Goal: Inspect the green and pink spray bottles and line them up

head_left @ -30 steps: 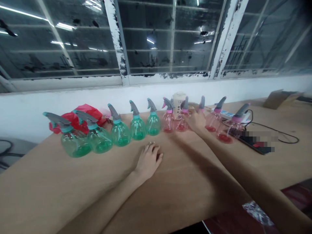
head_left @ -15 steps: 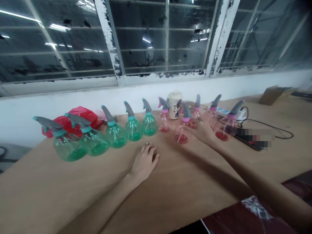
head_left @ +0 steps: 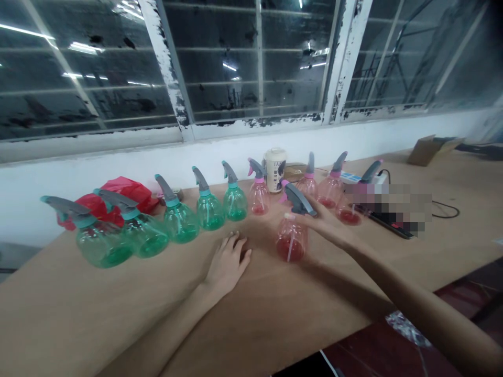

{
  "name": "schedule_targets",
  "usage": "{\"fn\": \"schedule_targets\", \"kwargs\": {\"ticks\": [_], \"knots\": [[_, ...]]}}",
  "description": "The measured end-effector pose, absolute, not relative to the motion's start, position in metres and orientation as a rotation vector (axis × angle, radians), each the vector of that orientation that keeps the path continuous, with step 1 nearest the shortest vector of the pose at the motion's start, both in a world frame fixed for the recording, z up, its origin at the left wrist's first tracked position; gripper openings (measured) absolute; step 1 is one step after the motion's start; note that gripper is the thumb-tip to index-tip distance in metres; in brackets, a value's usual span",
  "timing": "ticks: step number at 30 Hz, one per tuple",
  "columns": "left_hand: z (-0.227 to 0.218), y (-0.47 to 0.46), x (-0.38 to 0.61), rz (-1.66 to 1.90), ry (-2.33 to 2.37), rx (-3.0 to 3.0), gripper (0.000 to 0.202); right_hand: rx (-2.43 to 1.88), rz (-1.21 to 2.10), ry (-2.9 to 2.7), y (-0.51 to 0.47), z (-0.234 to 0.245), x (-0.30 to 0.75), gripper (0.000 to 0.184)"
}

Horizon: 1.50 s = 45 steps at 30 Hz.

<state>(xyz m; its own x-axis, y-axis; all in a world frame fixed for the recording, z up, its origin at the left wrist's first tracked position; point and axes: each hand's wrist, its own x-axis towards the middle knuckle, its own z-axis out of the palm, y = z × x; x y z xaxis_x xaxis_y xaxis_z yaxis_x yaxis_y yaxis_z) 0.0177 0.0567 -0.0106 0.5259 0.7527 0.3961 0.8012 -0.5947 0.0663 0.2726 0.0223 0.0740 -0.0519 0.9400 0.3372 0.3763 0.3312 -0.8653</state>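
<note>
My right hand [head_left: 328,226] grips a pink spray bottle [head_left: 291,238] by its neck, just off the row and nearer to me, its grey trigger head pointing right. My left hand [head_left: 227,260] lies flat on the brown table [head_left: 118,309] with fingers stretched out, in front of the green bottles. Along the wall stands a row of several green spray bottles [head_left: 178,220] on the left and several pink spray bottles [head_left: 257,196] on the right.
A red plastic bag [head_left: 118,191] lies behind the green bottles. A white paper cup [head_left: 274,168] stands behind the pink ones. A power strip with a black cable [head_left: 446,209] lies at the right. A cardboard box [head_left: 428,149] sits far right under the window.
My right hand took a pink bottle from the row and drew it toward me. My left hand stayed flat on the table.
</note>
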Motion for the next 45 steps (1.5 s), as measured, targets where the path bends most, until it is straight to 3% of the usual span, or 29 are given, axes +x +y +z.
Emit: {"fn": "schedule_targets", "kwargs": {"ticks": [12, 19, 26, 35, 41, 45], "knots": [[-0.006, 0.055, 0.018, -0.519, -1.397, -2.636, 0.036, -1.080, 0.895, -1.341, 0.078, 0.066, 0.258, 0.029], [-0.005, 0.054, 0.020, -0.515, -1.409, -2.640, 0.035, -0.571, 1.782, -0.955, 0.065, 0.058, 0.244, 0.031], [-0.006, 0.058, 0.018, -0.504, -1.330, -2.704, 0.032, -0.430, 2.205, -0.689, 0.047, 0.021, 0.216, 0.031], [0.000, 0.057, 0.017, -0.536, -1.300, -2.853, 0.032, -0.326, 2.301, -0.897, 0.027, 0.026, 0.216, 0.027], [0.002, 0.055, 0.018, -0.499, -1.261, -2.836, 0.033, -0.425, 2.246, -0.838, 0.028, 0.021, 0.213, 0.040], [-0.001, 0.054, 0.020, -0.471, -1.339, -2.764, 0.032, -0.563, 2.083, -0.771, 0.033, 0.019, 0.213, 0.039]]}}
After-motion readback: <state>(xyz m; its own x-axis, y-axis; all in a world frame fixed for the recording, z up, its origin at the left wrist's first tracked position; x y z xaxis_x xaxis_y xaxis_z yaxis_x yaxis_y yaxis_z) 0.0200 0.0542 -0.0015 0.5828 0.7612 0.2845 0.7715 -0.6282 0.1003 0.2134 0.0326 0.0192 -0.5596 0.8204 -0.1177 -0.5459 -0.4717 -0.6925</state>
